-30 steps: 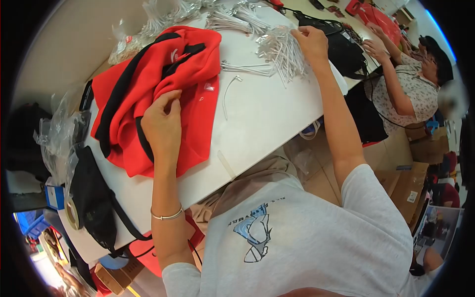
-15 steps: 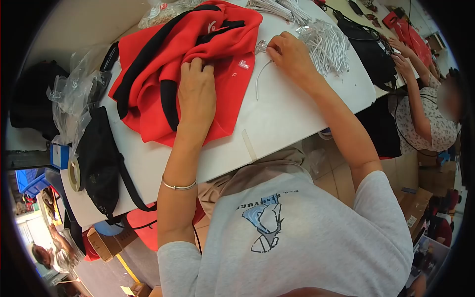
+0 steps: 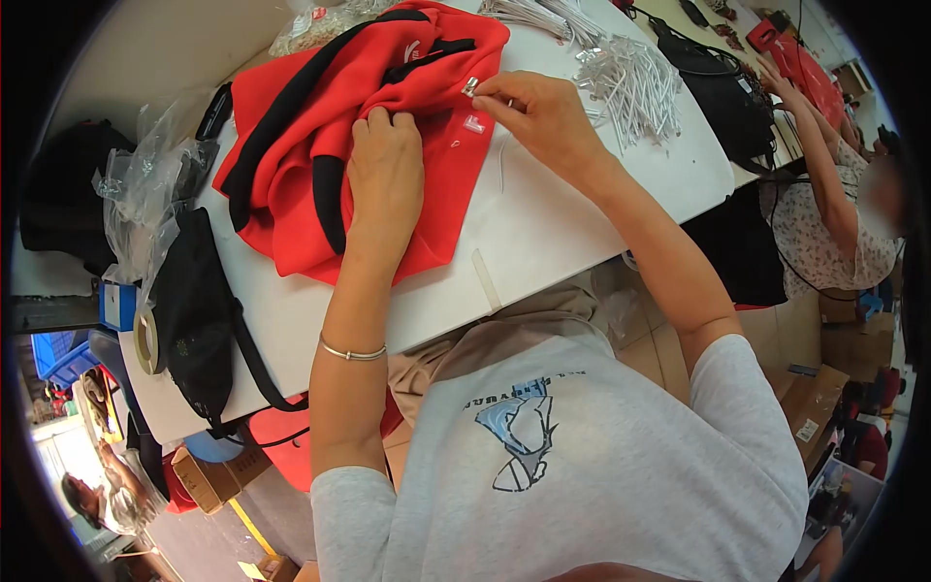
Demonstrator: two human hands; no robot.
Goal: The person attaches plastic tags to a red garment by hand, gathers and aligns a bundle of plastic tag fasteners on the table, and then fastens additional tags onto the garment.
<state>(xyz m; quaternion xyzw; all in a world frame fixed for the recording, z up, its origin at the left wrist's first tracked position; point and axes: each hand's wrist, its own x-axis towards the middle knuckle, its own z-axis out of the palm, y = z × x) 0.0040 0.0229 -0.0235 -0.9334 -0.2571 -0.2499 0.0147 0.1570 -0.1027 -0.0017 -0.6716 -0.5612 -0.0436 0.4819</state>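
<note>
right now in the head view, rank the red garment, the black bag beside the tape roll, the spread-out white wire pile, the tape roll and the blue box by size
1. Red garment
2. Black bag
3. White wire pile
Unranked: tape roll and blue box, too alike

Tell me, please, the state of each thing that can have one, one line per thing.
Right hand: pinching a small shiny piece.
Left hand: fingers bent on the red cloth; grip unclear.
Red cloth: bunched in folds on the table.
White wires: heaped, not held.
Clear plastic bag: crumpled.
Black bag: lying down, not held.
Bracelet: worn on the left arm.
</note>
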